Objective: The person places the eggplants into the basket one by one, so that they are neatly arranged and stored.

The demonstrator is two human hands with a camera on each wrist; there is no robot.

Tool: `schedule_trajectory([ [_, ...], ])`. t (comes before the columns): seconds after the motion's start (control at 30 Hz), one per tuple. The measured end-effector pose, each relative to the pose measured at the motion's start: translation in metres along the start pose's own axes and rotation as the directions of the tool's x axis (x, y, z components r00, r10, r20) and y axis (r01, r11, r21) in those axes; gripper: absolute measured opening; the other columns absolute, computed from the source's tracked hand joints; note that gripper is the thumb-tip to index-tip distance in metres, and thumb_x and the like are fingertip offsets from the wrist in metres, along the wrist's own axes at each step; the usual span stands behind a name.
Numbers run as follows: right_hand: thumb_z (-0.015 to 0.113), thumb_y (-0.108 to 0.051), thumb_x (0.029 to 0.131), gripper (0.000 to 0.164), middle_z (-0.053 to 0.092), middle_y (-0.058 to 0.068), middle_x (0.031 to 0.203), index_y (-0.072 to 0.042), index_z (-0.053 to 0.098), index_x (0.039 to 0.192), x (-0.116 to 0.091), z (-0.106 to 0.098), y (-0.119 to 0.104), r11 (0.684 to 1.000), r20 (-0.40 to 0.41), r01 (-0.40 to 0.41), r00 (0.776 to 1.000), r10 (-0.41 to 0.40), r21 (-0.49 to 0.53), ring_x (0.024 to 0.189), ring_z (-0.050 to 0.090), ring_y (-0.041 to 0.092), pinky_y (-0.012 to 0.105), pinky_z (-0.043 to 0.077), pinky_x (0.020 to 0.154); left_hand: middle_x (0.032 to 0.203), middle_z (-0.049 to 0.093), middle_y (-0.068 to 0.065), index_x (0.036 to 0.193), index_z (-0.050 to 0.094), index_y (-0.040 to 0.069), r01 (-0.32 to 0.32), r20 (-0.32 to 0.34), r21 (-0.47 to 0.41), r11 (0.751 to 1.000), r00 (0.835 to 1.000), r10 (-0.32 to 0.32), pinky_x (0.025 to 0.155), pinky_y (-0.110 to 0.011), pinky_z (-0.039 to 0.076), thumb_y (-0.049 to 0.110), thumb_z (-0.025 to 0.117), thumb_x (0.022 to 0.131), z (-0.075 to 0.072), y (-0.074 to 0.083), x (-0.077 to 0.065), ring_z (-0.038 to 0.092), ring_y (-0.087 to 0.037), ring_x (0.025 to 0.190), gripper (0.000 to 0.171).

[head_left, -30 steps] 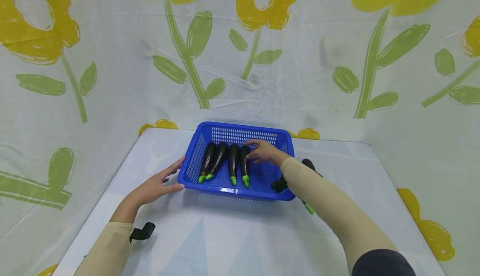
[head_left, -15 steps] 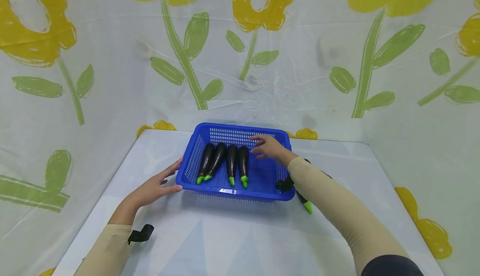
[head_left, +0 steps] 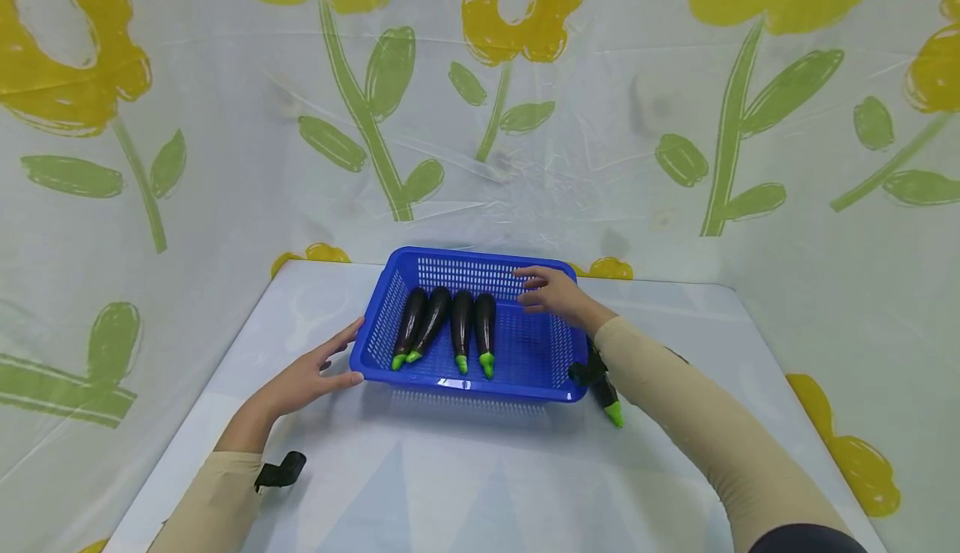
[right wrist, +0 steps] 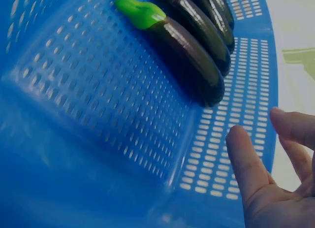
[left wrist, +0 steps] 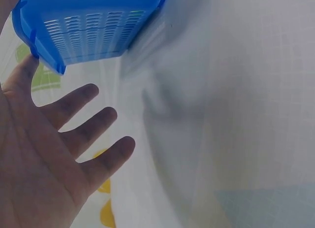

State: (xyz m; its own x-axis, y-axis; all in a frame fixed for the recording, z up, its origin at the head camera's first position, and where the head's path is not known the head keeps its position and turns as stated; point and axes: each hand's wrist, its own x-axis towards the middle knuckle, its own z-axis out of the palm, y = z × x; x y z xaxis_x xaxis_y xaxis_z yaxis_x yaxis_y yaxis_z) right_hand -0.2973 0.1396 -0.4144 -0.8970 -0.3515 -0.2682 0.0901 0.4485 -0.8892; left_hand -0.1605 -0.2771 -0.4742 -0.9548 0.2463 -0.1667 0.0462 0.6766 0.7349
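Several dark purple eggplants (head_left: 485, 328) with green stem ends lie side by side in the left and middle of a blue plastic basket (head_left: 468, 384). My right hand (head_left: 555, 294) hovers over the basket's right part, fingers spread and holding nothing. In the right wrist view, the nearest eggplant (right wrist: 189, 60) lies apart from the fingertips. My left hand (head_left: 307, 378) is at the basket's left end, its straight fingers touching the rim; the left wrist view shows the open palm (left wrist: 39, 164). Another eggplant (head_left: 606, 399) lies on the table right of the basket, partly hidden by the right forearm.
The basket stands toward the back of a white table (head_left: 450, 470) with pale blue triangles. Behind and beside it hangs a white cloth (head_left: 600, 119) printed with yellow flowers and green leaves. A black wrist camera (head_left: 281, 470) is strapped to the left wrist.
My right hand has drawn away from the rightmost eggplant in the basket, moving right toward the basket's right end. The left hand stays at the rim. The eggplants in the basket keep their places.
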Motion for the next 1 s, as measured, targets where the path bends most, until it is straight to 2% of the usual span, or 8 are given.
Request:
schedule_trajectory([
  [0.17,0.063,-0.001,0.099,0.054,0.043,0.027,0.15,-0.007,0.048,0.15,-0.005,-0.005,0.0,1.0,-0.017,0.028,0.999,-0.028,0.014,0.127,0.057,0.04,0.045,0.054,0.1,0.167,0.023,-0.017,0.164,0.013,0.037,-0.002,-0.005,0.001,1.0,1.0,0.002,0.11,-0.075,0.028,0.051,0.069,0.093,0.0,-0.001,-0.001,0.023,-0.05,0.148,0.092],
  [0.5,0.06,-0.001,0.1,0.054,0.042,0.029,0.151,-0.003,0.045,0.152,-0.015,-0.023,0.008,0.995,-0.06,0.074,0.996,-0.07,0.069,0.129,0.054,0.043,0.051,0.05,0.105,0.167,0.023,-0.016,0.164,0.013,0.037,-0.004,-0.011,0.014,1.0,1.0,0.004,0.107,-0.077,0.03,0.051,0.068,0.093,0.0,0.0,-0.001,0.024,-0.051,0.148,0.091],
  [0.7,0.061,-0.006,0.101,0.053,0.043,0.026,0.15,-0.005,0.045,0.151,-0.023,-0.034,0.014,0.994,-0.088,0.082,0.993,-0.076,0.07,0.128,0.056,0.04,0.043,0.053,0.102,0.166,0.025,-0.017,0.164,0.013,0.036,-0.004,-0.015,0.02,1.0,1.0,0.005,0.108,-0.077,0.029,0.052,0.068,0.093,0.001,0.001,-0.001,0.025,-0.051,0.147,0.092],
  [0.9,0.06,-0.006,0.102,0.054,0.04,0.03,0.15,-0.001,0.041,0.152,-0.028,-0.046,0.021,0.98,-0.094,0.124,0.989,-0.11,0.158,0.129,0.053,0.049,0.044,0.051,0.103,0.165,0.026,-0.019,0.164,0.014,0.035,-0.005,-0.02,0.022,1.0,1.0,0.005,0.109,-0.076,0.029,0.052,0.068,0.093,0.003,0.001,0.0,0.025,-0.051,0.147,0.091],
  [1.0,0.06,-0.007,0.103,0.054,0.041,0.028,0.15,-0.003,0.041,0.153,-0.03,-0.05,0.023,0.978,-0.109,0.118,0.989,-0.1,0.174,0.13,0.053,0.048,0.04,0.052,0.102,0.165,0.027,-0.019,0.164,0.013,0.036,0.002,-0.022,0.022,1.0,1.0,-0.001,0.109,-0.076,0.029,0.052,0.068,0.093,0.003,0.001,-0.001,0.025,-0.051,0.147,0.091],
])
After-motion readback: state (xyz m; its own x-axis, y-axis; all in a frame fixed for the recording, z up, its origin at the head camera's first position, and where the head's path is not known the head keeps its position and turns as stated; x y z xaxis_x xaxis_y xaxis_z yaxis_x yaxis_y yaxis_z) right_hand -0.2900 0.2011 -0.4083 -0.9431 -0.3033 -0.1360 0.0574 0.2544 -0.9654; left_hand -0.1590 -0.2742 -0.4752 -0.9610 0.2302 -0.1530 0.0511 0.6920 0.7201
